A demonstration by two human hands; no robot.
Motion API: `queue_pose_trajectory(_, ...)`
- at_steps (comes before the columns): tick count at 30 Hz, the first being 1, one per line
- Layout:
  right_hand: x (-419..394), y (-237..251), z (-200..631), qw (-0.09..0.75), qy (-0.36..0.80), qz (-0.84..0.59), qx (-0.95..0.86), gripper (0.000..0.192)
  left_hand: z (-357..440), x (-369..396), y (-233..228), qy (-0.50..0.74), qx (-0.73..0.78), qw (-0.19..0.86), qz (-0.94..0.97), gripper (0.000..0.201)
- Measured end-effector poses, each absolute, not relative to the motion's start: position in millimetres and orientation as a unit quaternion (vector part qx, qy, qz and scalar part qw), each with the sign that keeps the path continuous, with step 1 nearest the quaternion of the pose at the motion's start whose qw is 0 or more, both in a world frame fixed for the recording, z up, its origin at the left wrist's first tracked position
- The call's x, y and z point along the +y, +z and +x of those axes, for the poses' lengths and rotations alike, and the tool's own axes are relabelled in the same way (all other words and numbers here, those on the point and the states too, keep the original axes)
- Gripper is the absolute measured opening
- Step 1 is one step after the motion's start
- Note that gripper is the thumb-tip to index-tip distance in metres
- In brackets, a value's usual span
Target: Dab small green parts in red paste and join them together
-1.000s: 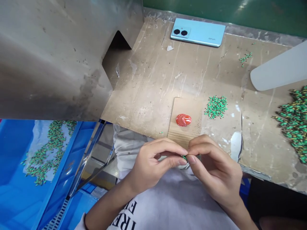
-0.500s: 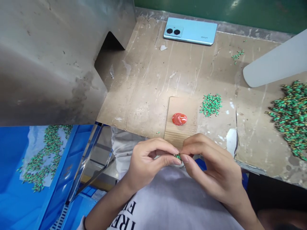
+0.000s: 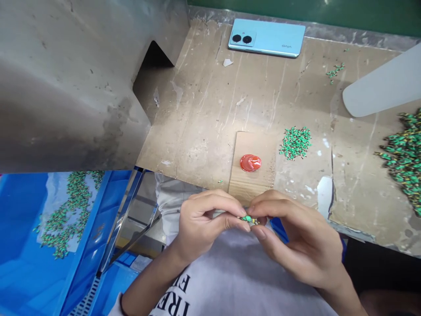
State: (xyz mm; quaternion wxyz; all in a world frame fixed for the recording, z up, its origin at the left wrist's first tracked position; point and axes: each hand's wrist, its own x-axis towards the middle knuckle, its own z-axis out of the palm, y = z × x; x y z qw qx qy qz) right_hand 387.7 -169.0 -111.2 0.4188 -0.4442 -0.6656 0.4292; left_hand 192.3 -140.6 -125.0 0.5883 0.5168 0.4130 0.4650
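My left hand [image 3: 205,221] and my right hand [image 3: 296,239] meet just in front of the bench edge, over my white shirt. Between their thumb and forefinger tips they pinch one small green part [image 3: 249,218] with a thin metal end. Beyond the hands, a red round lump [image 3: 250,163] sits on a small cardboard piece [image 3: 255,175]. A small heap of green parts [image 3: 295,142] lies to its right, and a large heap of green parts [image 3: 404,156] spreads at the right edge.
A light blue phone [image 3: 267,38] lies face down at the back of the worn bench [image 3: 204,118]. A grey metal housing [image 3: 75,83] fills the upper left. Below it a blue crate [image 3: 49,245] holds more green parts. A white flat blade-shaped object [image 3: 381,90] juts in from the right.
The fingertips have drawn slightly apart, so the small green part shows more clearly between them. The view has shifted a little; nothing on the bench has moved.
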Motion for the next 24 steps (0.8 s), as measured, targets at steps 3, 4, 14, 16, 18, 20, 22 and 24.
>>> queue_pose_trajectory(3, -171.9, -111.2, 387.2, 0.409, 0.462, -0.458, -0.64, 0.021, 192.0, -141.2, -125.1, 0.477, 0.416, 0.566, 0.528, 0.017)
queue_pose_trajectory(4, -172.4, -110.6, 386.8, 0.405, 0.468, -0.461, -0.636, 0.019, 191.9, -141.3, -125.1, 0.481, 0.413, 0.562, 0.531, 0.016)
queue_pose_trajectory(14, -165.6, -107.6, 384.3, 0.44, 0.399, -0.419, -0.687, 0.029, 190.1, -144.1, -126.9, 0.509, 0.37, 0.553, 0.546, 0.03)
queue_pose_trajectory(16, -164.3, -108.6, 384.5, 0.448, 0.377, -0.397, -0.707, 0.032, 187.8, -144.0, -124.6, 0.495, 0.355, 0.535, 0.585, 0.024)
queue_pose_trajectory(18, -163.1, -109.4, 384.8, 0.45, 0.353, -0.392, -0.721, 0.034, 185.4, -143.8, -121.3, 0.477, 0.352, 0.521, 0.614, 0.019)
queue_pose_trajectory(20, -161.9, -109.8, 385.5, 0.446, 0.334, -0.391, -0.733, 0.034, 184.0, -143.5, -117.4, 0.473, 0.356, 0.511, 0.624, 0.017)
queue_pose_trajectory(22, -160.8, -110.0, 386.4, 0.437, 0.32, -0.384, -0.748, 0.035, 183.9, -143.4, -113.6, 0.473, 0.363, 0.499, 0.629, 0.018)
queue_pose_trajectory(24, -160.2, -110.2, 387.3, 0.433, 0.31, -0.374, -0.759, 0.036, 185.0, -143.6, -110.0, 0.47, 0.373, 0.484, 0.637, 0.021)
